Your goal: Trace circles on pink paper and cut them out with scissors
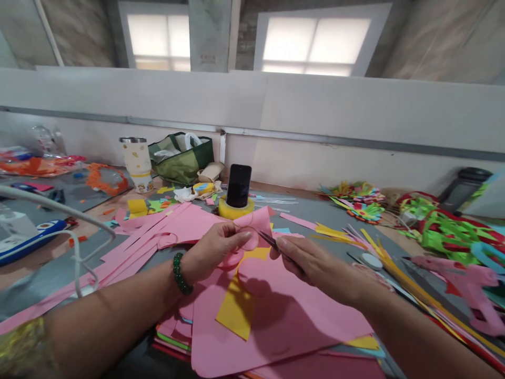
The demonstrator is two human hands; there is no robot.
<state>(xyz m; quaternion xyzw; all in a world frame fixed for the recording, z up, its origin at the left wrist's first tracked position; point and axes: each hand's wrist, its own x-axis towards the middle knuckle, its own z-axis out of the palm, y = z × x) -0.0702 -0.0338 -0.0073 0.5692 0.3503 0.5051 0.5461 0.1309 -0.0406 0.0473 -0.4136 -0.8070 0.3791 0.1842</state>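
My left hand (215,243) pinches a piece of pink craft sheet (262,218) between thumb and fingers. A curved edge or outline shows on the piece beside my thumb. My right hand (310,258) is closed around dark scissors (270,241), whose narrow tips point left and touch or nearly touch the pink piece. The fingers hide most of the handles. Below both hands lies a large pink sheet (315,321) with rounded corners, in shadow. On it rests a yellow strip (236,308), next to pink rounded cut pieces (232,258).
A phone (239,185) stands in a yellow tape roll (236,210) straight ahead. Pink strips (138,247) spread leftward. A white cable (79,210) loops at left. To the right lie a pink glue gun (461,279) and coloured strips (379,252). A tumbler (137,164) and green bag (181,158) stand behind.
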